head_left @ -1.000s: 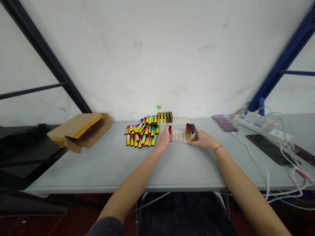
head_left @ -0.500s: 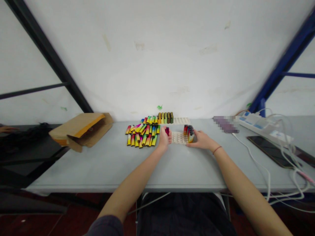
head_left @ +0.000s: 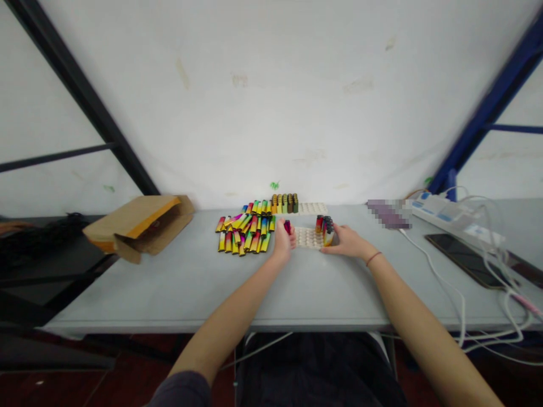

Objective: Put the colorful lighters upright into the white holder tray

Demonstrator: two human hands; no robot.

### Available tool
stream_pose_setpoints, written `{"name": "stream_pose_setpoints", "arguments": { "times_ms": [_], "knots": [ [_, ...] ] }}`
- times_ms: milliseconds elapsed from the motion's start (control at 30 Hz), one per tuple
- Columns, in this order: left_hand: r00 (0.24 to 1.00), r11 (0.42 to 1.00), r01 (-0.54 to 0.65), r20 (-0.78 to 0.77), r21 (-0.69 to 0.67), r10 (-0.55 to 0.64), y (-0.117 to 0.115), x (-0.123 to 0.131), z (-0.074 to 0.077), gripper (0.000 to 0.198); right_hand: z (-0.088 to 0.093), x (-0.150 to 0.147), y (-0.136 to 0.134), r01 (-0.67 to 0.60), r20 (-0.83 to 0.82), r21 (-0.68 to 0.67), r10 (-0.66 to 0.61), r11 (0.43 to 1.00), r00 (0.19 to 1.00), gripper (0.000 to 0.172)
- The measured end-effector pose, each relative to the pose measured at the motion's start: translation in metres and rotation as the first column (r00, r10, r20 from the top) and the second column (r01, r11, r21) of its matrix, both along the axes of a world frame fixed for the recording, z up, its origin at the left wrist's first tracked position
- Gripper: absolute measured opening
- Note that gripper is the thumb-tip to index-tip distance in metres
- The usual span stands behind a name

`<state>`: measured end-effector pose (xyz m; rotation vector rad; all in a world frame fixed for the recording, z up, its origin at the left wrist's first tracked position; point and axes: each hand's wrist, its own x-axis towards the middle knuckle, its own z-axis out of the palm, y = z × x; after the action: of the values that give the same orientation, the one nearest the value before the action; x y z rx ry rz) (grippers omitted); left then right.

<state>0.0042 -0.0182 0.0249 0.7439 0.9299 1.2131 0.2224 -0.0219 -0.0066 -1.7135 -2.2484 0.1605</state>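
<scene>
My left hand (head_left: pixel 283 242) is closed around a purple-red lighter (head_left: pixel 287 226), held upright at the left end of a white tray with rows of holes (head_left: pixel 307 238). At the tray's right end, my right hand (head_left: pixel 347 242) grips it, thumb along the front edge and fingers behind. Between the tray's holes and my right palm, several shiny lighters with dark tops (head_left: pixel 326 229) stand upright in the tray. Left of my left hand lies a loose pile of rainbow-coloured metallic lighters (head_left: pixel 248 226).
Behind, against the wall, a second white tray (head_left: pixel 313 208) has several upright lighters (head_left: pixel 285 202) at its left end. An open cardboard box (head_left: pixel 136 217) lies at left. On the right are a phone (head_left: pixel 388 215), a dark tablet-like device (head_left: pixel 464 260), a power strip (head_left: pixel 456 217) and white cables (head_left: pixel 441 271).
Almost nothing differs; both hands, the held lighter and the tray keep their places, and the view has shifted very slightly.
</scene>
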Motion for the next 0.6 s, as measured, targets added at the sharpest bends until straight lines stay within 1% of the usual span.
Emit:
{"name": "stream_pose_setpoints", "arguments": {
  "times_ms": [133, 233, 400, 500, 600],
  "knots": [
    [1.0, 1.0, 0.008, 0.007, 0.0, -0.008, 0.0018, -0.0015, -0.0032, 0.05, -0.0008, 0.0006, 0.0, 0.003, -0.011, 0.014, -0.003, 1.0, 1.0, 0.073],
    [1.0, 1.0, 0.02, 0.011, -0.009, -0.02, 0.0018, -0.0021, -0.0015, 0.051, -0.0014, 0.0011, 0.0, 0.001, -0.014, 0.013, -0.001, 1.0, 1.0, 0.073],
    [1.0, 1.0, 0.021, 0.009, 0.018, -0.021, 0.0014, -0.0028, 0.0013, 0.048, -0.0034, 0.0022, 0.001, -0.02, -0.028, 0.023, 0.02, 1.0, 0.999, 0.072],
    [1.0, 1.0, 0.029, -0.001, 0.006, -0.029, 0.0023, -0.0033, -0.0012, 0.048, -0.0034, 0.0029, 0.0015, -0.014, -0.043, 0.026, 0.015, 1.0, 0.999, 0.07],
    [1.0, 1.0, 0.024, -0.003, 0.007, -0.024, 0.0042, -0.0029, -0.0038, 0.05, -0.0006, 0.0027, 0.0008, -0.036, -0.042, 0.015, 0.036, 0.999, 0.998, 0.069]
  ]
}}
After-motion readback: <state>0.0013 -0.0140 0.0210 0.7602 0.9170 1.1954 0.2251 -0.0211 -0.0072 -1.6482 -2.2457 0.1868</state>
